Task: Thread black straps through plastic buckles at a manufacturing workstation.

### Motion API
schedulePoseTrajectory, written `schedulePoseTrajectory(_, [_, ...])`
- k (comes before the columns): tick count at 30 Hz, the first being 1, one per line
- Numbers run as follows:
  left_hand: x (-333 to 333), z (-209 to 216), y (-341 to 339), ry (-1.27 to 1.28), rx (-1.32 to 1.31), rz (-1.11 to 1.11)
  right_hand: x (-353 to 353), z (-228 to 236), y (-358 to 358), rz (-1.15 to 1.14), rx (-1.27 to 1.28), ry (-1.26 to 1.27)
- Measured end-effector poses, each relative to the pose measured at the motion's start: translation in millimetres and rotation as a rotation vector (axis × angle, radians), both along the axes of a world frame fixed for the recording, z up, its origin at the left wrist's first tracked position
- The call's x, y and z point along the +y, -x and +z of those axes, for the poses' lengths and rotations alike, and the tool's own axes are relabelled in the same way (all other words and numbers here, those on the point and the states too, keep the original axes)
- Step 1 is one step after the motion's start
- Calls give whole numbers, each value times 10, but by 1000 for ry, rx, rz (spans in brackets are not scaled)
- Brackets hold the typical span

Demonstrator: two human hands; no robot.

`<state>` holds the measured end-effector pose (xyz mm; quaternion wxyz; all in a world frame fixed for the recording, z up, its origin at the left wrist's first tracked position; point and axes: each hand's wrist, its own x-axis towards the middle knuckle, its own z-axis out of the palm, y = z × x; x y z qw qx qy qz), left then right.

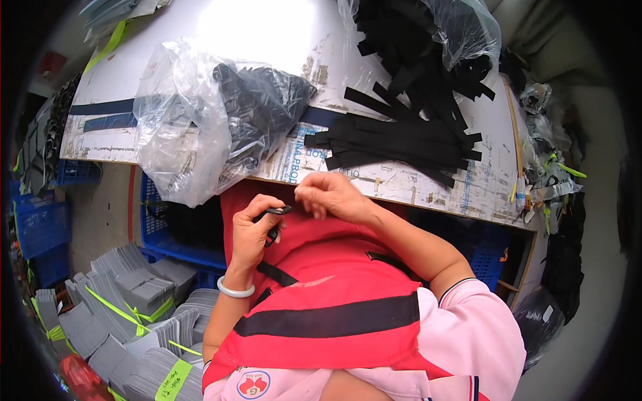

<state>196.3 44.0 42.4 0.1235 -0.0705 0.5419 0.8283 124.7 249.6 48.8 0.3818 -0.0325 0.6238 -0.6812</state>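
My left hand [253, 230], with a pale bangle [235, 289] at its wrist, is closed around a small black buckle-like piece [279, 210]. A dark looped part of it shows below the thumb. Just right of it, my right hand [332, 196] has its fingers curled in at the table's front edge; whether anything is between them is hidden. Above that hand, several black webbing strips [394, 144] lie in a loose stack on the table. A clear plastic bag [184, 127] holding many small black pieces [257, 107] lies at the left and overhangs the table edge.
The worn white table [481, 190] spans the front. More black strips [408, 40] spill from a clear bag [468, 30] at the far side. Blue crates [150, 220] stand under the table. Bundled grey sheets [137, 294] with yellow-green ties fill the lower left. A black bag [538, 321] sits right.
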Motion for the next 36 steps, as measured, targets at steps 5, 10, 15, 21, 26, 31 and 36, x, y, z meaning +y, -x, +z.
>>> schedulePoseTrajectory(5, [-35, 11, 5, -8, -261, -56, 374, 374, 717, -434, 1357, -878])
schedulePoseTrajectory(10, [133, -103, 13, -103, -233, -64, 847, -46, 1101, -327, 1356, -1044])
schedulePoseTrajectory(15, [19, 9, 39, -103, -218, -13, 719, 481, 1038, -515, 1434, -680])
schedulePoseTrajectory(21, [-41, 133, 164, -274, -219, 11, 308, 1702, 201, -330, 1081, -313])
schedulePoseTrajectory(26, [66, 319, 276, -20, -38, -1, 32, 1279, 73, 80, 555, -210])
schedulePoseTrajectory(31, [33, 413, 211, 143, 62, 51, -82, 650, 0, 27, 150, -20])
schedulePoseTrajectory(36, [61, 313, 122, 278, 135, 83, -136, 564, -51, -23, 52, -12])
